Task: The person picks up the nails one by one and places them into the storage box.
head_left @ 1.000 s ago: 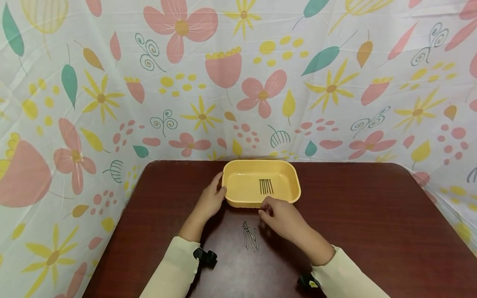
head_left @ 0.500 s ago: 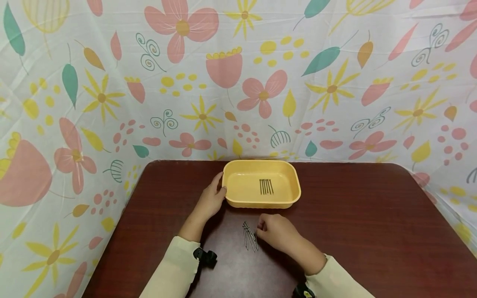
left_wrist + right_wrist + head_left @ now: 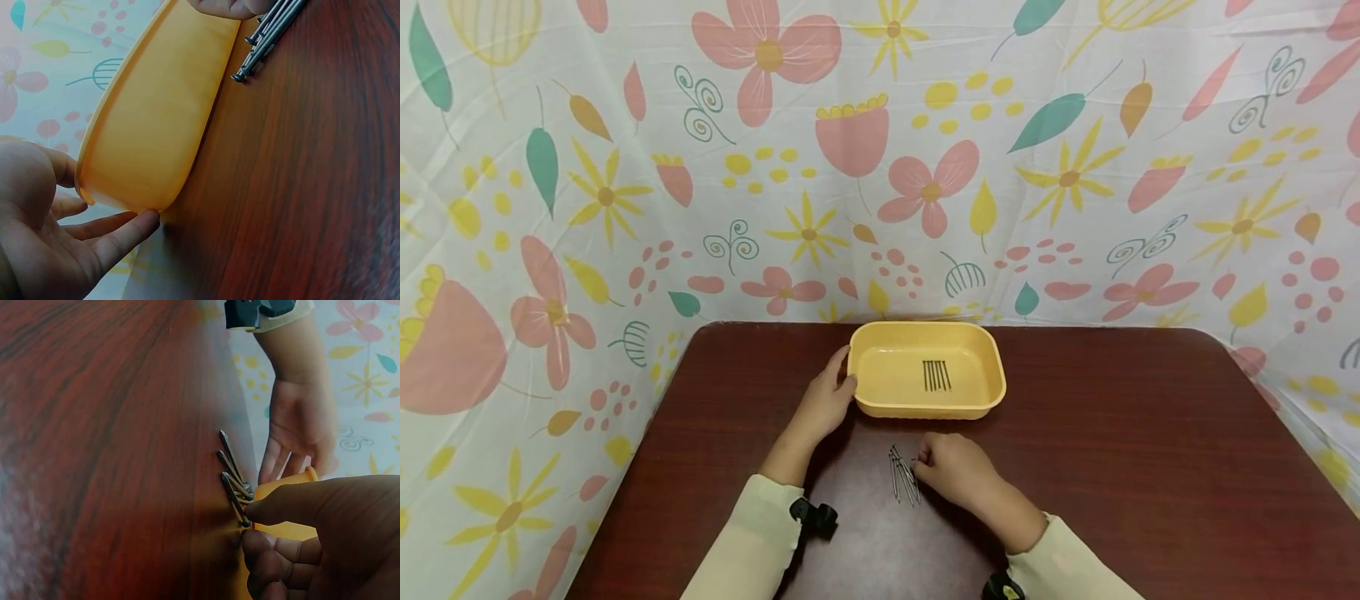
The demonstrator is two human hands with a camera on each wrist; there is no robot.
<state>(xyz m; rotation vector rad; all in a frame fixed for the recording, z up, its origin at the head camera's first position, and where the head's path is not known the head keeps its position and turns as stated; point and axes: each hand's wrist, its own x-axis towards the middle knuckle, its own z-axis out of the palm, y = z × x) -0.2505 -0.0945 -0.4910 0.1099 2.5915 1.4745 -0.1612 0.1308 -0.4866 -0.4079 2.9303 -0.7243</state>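
A yellow tray (image 3: pixel 880 367) stands at the back of the table, with several nails (image 3: pixel 936 375) lying in a row inside it. My left hand (image 3: pixel 822 404) rests against the tray's left end, fingers and thumb spread along the outer wall; the left wrist view shows the fingers fairly straight. In front of the tray lies a loose pile of several nails (image 3: pixel 902 477). At the pile's right side is my right hand (image 3: pixel 958 468). Its thumb and index finger pinch the head of one nail (image 3: pixel 236 503), as the right wrist view shows.
The dark red wooden table (image 3: pixel 1120 433) carries everything. A flower-printed cloth (image 3: pixel 1067 242) hangs right behind the tray and along both sides. Black wrist cameras (image 3: pixel 814 518) sit on both cuffs.
My right hand has drawn back from the tray's front rim to the loose nails and shifted slightly left onto one. The left hand and the tray have stayed put.
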